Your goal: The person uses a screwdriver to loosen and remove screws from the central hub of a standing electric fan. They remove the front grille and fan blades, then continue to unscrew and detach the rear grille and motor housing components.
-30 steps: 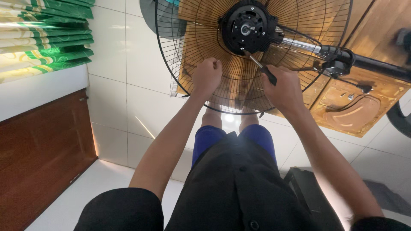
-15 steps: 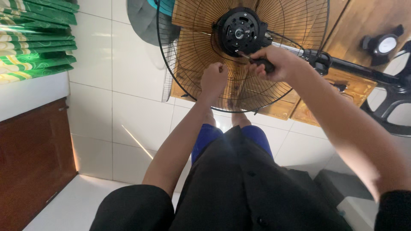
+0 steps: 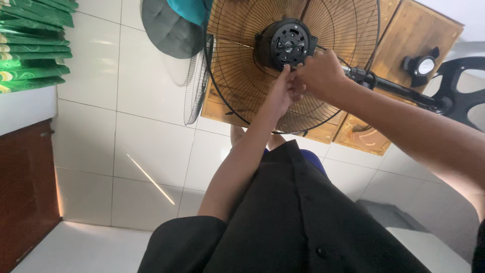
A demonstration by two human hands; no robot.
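Note:
A standing fan lies on its side over a wooden board (image 3: 419, 33). Its black wire guard (image 3: 237, 76) faces me, with the round black motor hub (image 3: 287, 43) in the middle. My right hand (image 3: 319, 76) is closed in a fist at the hub's lower right edge, around a screwdriver that it hides almost completely. My left hand (image 3: 282, 92) reaches up beside it, fingers stretched out, fingertips touching the lower rim of the hub. The two hands touch each other.
The fan's pole (image 3: 399, 88) runs right to a black base (image 3: 462, 91). A black knob with a white centre (image 3: 423, 65) lies on the board. A second wire guard (image 3: 194, 86) leans at the left, below a grey cushion (image 3: 169, 30). Green striped fabric (image 3: 30, 45) hangs far left.
My left hand has opened from a fist on the guard wires and moved up to the hub. My right hand with the screwdriver has closed in on the hub; my view shifted right.

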